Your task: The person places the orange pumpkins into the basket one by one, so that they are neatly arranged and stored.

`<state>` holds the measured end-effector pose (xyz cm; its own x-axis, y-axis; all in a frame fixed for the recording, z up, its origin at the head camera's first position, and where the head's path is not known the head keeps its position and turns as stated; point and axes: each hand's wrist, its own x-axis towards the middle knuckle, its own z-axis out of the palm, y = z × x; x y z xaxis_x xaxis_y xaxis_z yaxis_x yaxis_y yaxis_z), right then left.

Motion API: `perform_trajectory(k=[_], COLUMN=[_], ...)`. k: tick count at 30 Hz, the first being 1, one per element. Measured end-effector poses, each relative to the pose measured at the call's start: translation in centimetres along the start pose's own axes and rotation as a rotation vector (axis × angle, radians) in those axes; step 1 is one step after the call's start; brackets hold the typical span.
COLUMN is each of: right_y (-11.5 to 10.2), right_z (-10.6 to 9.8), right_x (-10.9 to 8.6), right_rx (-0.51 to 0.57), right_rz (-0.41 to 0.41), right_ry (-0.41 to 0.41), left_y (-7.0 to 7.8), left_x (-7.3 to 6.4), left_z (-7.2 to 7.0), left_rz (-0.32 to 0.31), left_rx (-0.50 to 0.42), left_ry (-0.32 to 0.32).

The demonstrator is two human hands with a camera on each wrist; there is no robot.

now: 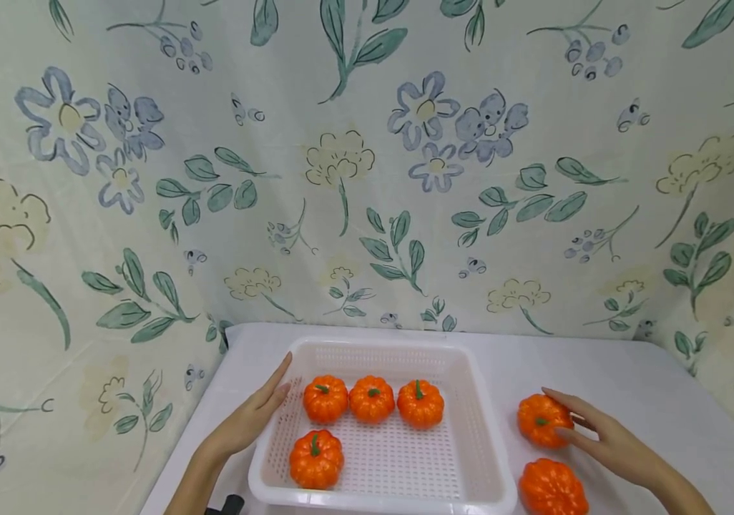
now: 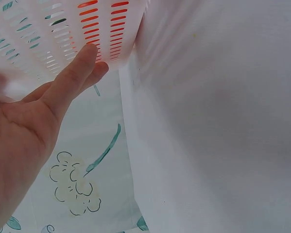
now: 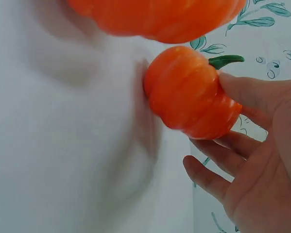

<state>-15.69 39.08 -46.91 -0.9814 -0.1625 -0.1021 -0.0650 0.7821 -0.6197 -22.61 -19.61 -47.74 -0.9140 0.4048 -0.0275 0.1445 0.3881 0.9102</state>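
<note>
In the head view, a white perforated plastic basket (image 1: 494, 429) has three small orange toy pumpkins (image 1: 372, 400) in a row at its back and another pumpkin (image 1: 315, 459) at its front left. My left hand (image 1: 247, 422) lies along the basket's left side; in the left wrist view its straight fingers (image 2: 72, 80) touch the slotted wall. To the right of the basket, my right hand (image 1: 624, 447) holds a pumpkin (image 1: 542, 422) between thumb and fingers. The right wrist view shows this pumpkin (image 3: 184, 92) with its green stem, thumb on one side and fingertips on the other.
A further pumpkin (image 1: 554, 488) sits on the white-covered table (image 1: 631, 379), nearer me than the held one. Behind the table hangs a floral curtain (image 1: 367, 179). A small black object (image 1: 233, 504) shows beside my left forearm.
</note>
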Motion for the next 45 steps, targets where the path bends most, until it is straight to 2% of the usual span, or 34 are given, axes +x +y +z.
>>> perform_trajectory(k=[9,12,14,20,23,28,35,40,45], right_y=[1.5,1.8,2.0,1.7,1.2,0.6,0.5,-0.5,-2.8], right_z=[0.2,0.3,0.2,-0.1,0.1,0.6,0.7,0.0,-0.6], right_x=[1.1,1.2,1.1,0.9,1.2,1.9,2.3,2.7,3.0], right_rx=[0.151,0.177,0.157,0.043,0.051,0.085,0.081,0.045,0.005], right_rz=[0.144,0.163,0.160,0.101,0.080,0.093,0.043,-0.036,-0.108], right_ry=[-0.097,-0.110,-0.096,-0.054,-0.077,-0.126,-0.122,-0.078,0.014], left_y=[-0.1,-0.1,0.0,0.1,0.1,0.1,0.1,0.1,0.0], left_x=[-0.1,-0.1,0.0,0.0,0.0,0.0,0.1,0.1,0.2], left_z=[0.0,0.0,0.0,-0.1,-0.2,-0.1,-0.2,-0.2,-0.2], left_rz=[-0.003,0.000,0.002,0.002,0.000,0.000,0.011,0.007,0.011], left_rx=[-0.009,-0.008,-0.006,0.001,-0.005,-0.010,0.006,0.002,0.000], left_ry=[-0.010,-0.011,-0.010,-0.003,-0.005,-0.006,0.001,-0.001,-0.010])
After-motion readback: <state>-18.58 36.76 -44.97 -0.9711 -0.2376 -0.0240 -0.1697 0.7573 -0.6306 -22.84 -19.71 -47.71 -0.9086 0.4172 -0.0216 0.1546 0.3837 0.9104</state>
